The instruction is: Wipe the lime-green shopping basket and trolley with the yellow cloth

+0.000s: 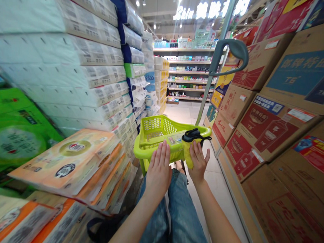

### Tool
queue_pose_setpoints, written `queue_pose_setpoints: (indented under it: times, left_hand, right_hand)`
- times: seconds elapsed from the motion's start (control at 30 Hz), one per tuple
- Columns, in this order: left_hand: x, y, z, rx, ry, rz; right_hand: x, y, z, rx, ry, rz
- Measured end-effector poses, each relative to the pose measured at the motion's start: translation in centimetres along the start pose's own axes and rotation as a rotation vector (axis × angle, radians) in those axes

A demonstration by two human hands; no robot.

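Basket (143, 152): lime-green plastic, perforated walls, open top, upright, mid-frame just below centre; cloth (188, 153): yellow with dark grey-black folds bunched on top, black loop sticking out right, crumpled, lower half hanging down, at right part of basket's near rim, right of frame centre.

Bunched soft cloth (188, 155) is showing bright yellow with black trim. Oblong plastic basket (140, 151) is reading lime green, its walls carrying a repeating hole pattern. Looped plastic handle (215, 57) is showing slate grey. Denim trousers (181, 209) are showing faded, mottled blue. Flat, soft orange pack (91, 145) is bearing a gold oval and a dark round badge. Big plastic-wrapped pack (18, 130) is showing vivid green. Stacked white packs (95, 49) are carrying grey print. Brown cardboard carton (274, 128) is displaying red panels, one with a bottle outline.
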State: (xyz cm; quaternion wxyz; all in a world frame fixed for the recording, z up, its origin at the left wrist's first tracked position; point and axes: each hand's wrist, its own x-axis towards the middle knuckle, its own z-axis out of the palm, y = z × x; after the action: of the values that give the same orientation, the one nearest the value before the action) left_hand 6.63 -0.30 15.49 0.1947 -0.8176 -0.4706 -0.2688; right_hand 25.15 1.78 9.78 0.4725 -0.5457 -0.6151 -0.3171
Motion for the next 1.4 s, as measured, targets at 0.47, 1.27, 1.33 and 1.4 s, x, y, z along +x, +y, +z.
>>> queue_pose_setpoints:
  times: [0.47, 1.27, 1.33, 1.4]
  left_hand:
    - [0.0, -0.1, 0.0, 0.011, 0.002, 0.013]
    - [0.0, -0.1, -0.2, 0.058, -0.022, 0.022]
    - [0.0, -0.1, -0.1, 0.057, -0.022, 0.014]
    - [0.1, -0.1, -0.1, 0.054, -0.022, 0.006]
  right_hand:
    - [-0.7, -3.5, -0.3, 0.011, -0.044, -0.074]
    - [0.1, -1.0, 0.5, -0.028, 0.013, 0.17]
    - [-0.1, -2.9, 0.2, 0.023, -0.02, 0.128]
    - [-0.5, -4.4, -0.1, 0.065, -0.081, 0.02]
